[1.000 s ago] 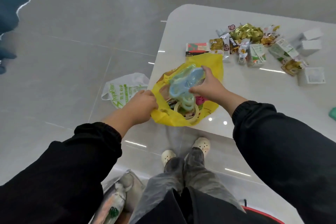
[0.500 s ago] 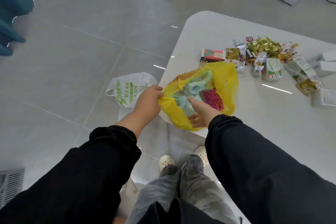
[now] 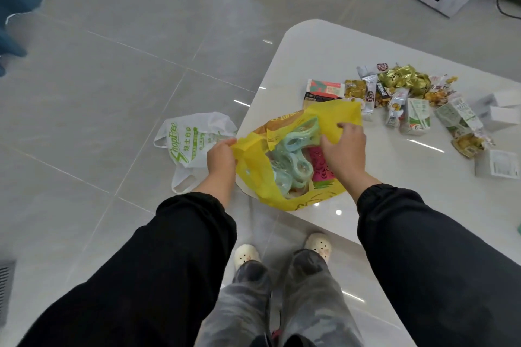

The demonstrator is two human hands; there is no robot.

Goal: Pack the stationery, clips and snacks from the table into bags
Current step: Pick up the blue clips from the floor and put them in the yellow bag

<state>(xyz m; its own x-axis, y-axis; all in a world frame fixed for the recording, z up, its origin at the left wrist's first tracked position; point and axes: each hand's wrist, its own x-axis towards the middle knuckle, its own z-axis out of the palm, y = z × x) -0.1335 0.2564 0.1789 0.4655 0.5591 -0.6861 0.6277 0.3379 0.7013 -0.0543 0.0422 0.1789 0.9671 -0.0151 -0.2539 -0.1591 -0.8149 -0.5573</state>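
The table [image 3: 352, 48] bears the yellow bag [image 3: 255, 169] at its near-left corner. The snack pile [image 3: 403, 93] lies far-right of it — nearest the right hand [image 3: 342, 149], which pinches the bag's far rim. The left hand [image 3: 221, 158] grips the left rim; clips [image 3: 293, 160] lie inside.

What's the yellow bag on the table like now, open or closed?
Open. The left hand and right hand each grip an edge of the yellow bag, holding its mouth apart, and green clips show inside.
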